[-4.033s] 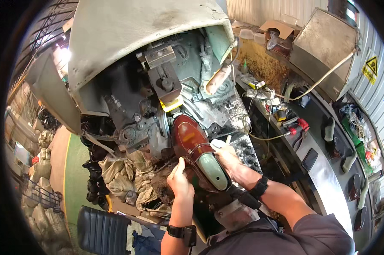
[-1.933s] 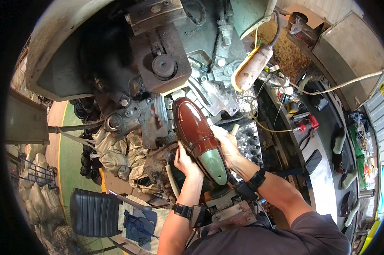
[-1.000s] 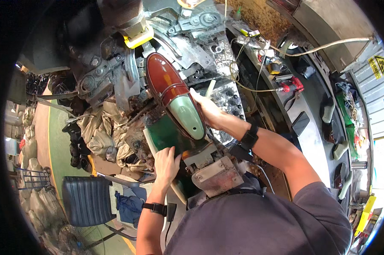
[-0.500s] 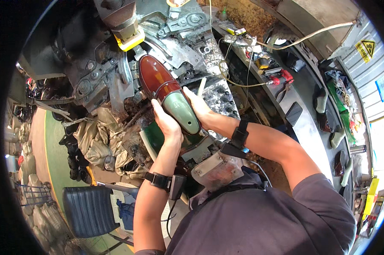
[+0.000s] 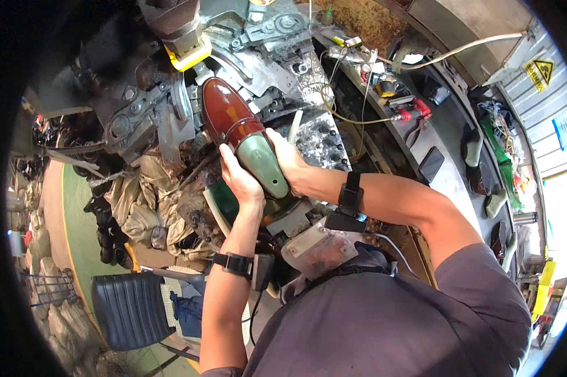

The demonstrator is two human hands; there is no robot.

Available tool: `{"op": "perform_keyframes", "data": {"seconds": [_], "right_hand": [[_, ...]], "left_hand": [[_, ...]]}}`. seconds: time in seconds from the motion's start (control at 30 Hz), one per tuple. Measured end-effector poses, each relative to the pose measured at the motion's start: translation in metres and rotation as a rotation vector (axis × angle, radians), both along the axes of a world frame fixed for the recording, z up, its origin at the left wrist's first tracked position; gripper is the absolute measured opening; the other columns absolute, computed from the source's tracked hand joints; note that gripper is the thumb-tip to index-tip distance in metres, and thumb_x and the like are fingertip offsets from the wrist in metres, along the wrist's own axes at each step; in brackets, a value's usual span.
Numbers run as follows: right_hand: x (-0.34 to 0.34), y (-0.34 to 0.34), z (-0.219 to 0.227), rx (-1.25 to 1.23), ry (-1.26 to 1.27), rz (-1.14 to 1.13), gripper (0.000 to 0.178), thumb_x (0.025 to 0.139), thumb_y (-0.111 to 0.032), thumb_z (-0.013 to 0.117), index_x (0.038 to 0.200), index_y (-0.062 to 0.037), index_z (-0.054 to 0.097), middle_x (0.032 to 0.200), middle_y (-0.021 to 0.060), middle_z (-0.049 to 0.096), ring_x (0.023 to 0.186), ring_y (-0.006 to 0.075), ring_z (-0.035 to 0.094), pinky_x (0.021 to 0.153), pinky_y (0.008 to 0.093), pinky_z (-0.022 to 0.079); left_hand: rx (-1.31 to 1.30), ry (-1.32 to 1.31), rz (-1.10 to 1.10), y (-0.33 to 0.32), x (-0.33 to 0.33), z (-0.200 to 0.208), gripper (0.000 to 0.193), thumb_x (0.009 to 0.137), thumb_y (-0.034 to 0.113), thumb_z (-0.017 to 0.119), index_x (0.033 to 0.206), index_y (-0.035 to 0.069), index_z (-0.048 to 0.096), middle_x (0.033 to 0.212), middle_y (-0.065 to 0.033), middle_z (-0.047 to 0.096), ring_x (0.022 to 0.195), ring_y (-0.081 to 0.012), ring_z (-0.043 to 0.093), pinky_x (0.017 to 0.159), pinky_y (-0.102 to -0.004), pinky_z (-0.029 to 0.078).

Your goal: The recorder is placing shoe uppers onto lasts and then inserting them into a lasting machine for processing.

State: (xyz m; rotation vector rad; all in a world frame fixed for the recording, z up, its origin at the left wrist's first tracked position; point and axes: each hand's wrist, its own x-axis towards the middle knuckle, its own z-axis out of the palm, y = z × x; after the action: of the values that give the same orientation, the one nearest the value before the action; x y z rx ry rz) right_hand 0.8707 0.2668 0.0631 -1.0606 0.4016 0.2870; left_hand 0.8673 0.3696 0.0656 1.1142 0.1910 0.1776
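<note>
A reddish-brown leather shoe upper [image 5: 228, 112] is stretched over a pale green shoe last [image 5: 262, 164], its toe pointing away from me and up to the left. My left hand [image 5: 241, 179] presses along the left side of the last, thumb up near the upper's edge. On the opposite side, my right hand [image 5: 290, 162] grips it, with most of its fingers hidden beneath. Both hands hold the shoe between them, over the metal parts of a lasting machine [image 5: 264, 75]. The toe lies just below a yellow-edged machine head [image 5: 190, 55].
On the right runs a bench [image 5: 450, 188] with a phone [image 5: 431, 165], a red air tool [image 5: 415, 110] and several shoes on lasts. Cloth bundles [image 5: 146, 201] lie at left, near a black chair [image 5: 131, 311]. A hose [image 5: 459, 50] crosses the upper right.
The shoe and both hands have shifted slightly left and up in the view, and the shoe has turned a little more upright. Both hands keep their hold.
</note>
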Motion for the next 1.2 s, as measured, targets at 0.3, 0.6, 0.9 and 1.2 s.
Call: {"op": "perform_keyframes", "data": {"seconds": [0.3,0.6,0.9,1.2], "right_hand": [[0.001,-0.060,-0.005,-0.278,-0.052,0.137,0.029,0.099,-0.033,0.064,0.117,-0.0122,0.055,0.104,0.0050,0.067,0.085,0.0161,0.064,0.070,0.0354,0.051],[-0.044,-0.068,0.047,-0.144,-0.189,0.245,0.033,0.099,-0.021,0.063,0.125,-0.0026,0.056,0.102,0.0070,0.069,0.079,0.0128,0.067,0.073,0.0286,0.056],[-0.061,-0.099,0.057,-0.178,-0.261,0.131,0.043,0.099,-0.017,0.064,0.136,0.0001,0.050,0.102,0.0091,0.069,0.081,0.0145,0.064,0.073,0.0289,0.055],[-0.212,-0.067,0.101,-0.619,-1.305,0.344,0.116,0.070,-0.031,0.094,0.157,0.0001,0.024,0.147,0.0207,0.050,0.133,0.0363,0.053,0.117,0.0432,0.036]], "left_hand": [[1.964,0.099,-0.728,0.098,-0.070,-0.130,0.053,0.091,0.048,0.069,0.120,0.004,0.064,0.115,-0.0181,0.065,0.104,-0.0299,0.066,0.086,-0.0443,0.053],[1.293,0.011,-0.709,0.158,-0.137,-0.158,0.037,0.070,0.015,0.084,0.099,-0.001,0.069,0.092,-0.0215,0.069,0.089,-0.0428,0.065,0.082,-0.0468,0.053],[1.021,-0.057,-0.046,0.178,-0.222,0.044,0.036,0.080,0.004,0.080,0.115,-0.002,0.071,0.105,-0.0090,0.072,0.092,-0.0231,0.070,0.085,-0.0363,0.057],[-0.094,-0.081,-0.095,0.143,-0.152,0.140,0.033,0.102,0.031,0.058,0.120,0.004,0.067,0.116,-0.0096,0.072,0.106,-0.0232,0.068,0.095,-0.0401,0.055]]}}
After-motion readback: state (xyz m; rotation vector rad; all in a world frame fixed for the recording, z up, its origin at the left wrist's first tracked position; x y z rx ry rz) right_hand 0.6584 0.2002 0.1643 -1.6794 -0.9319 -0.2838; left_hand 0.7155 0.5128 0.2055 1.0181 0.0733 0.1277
